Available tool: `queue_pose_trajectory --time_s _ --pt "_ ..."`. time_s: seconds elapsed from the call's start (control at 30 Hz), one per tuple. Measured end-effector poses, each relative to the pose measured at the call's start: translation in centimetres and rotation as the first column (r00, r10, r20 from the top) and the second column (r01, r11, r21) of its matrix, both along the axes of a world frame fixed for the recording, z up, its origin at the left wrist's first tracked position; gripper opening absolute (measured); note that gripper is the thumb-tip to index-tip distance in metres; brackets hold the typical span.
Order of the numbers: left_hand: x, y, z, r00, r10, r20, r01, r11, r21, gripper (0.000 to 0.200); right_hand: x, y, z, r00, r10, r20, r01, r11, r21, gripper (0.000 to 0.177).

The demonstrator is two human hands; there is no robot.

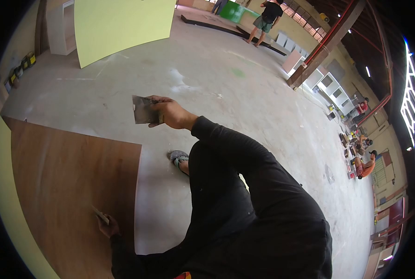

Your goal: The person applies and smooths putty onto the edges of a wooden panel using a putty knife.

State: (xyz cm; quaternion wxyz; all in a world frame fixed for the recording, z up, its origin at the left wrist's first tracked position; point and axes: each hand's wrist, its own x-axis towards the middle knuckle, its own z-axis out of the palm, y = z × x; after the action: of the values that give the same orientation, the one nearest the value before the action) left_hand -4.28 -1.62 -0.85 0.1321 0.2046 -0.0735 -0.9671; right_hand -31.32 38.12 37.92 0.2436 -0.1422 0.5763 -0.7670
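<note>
Pinching a dark scraper (144,111) in the right grip (172,113), with the brown board (68,162) off leftward; clasping a thin tool (100,214) (long axis slanting forward) in the left grip (109,228), nearer, over that board.

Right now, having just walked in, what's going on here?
Someone in dark clothes has a tool in each hand beside a brown board. The right hand grips a flat scraper, held out past the board's edge. The left hand holds a thin flat tool at the board; whether it touches the surface is unclear. A large yellow panel stands farther off, and other people are around the room.
</note>
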Motion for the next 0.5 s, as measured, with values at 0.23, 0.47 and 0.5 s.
queue_pose_trajectory --time_s 0.23,0.47,0.5 --pt "1.0 0.6 -0.6 0.994 0.076 0.08 -0.072 0.996 -0.055 0.028 0.7 -0.9 -0.2 0.993 0.116 -0.012 -0.112 0.978 0.174 0.037" --pt "0.9 -0.6 -0.8 0.997 0.021 0.079 -0.02 1.0 -0.024 0.025 1.6 2.1 -1.0 0.993 0.115 -0.025 -0.099 0.936 0.338 0.038" --pt "0.8 -0.8 -0.8 1.0 0.001 0.029 0.0 0.999 -0.037 0.025 1.7 2.6 -1.0 0.993 0.114 -0.024 -0.099 0.936 0.339 0.038"
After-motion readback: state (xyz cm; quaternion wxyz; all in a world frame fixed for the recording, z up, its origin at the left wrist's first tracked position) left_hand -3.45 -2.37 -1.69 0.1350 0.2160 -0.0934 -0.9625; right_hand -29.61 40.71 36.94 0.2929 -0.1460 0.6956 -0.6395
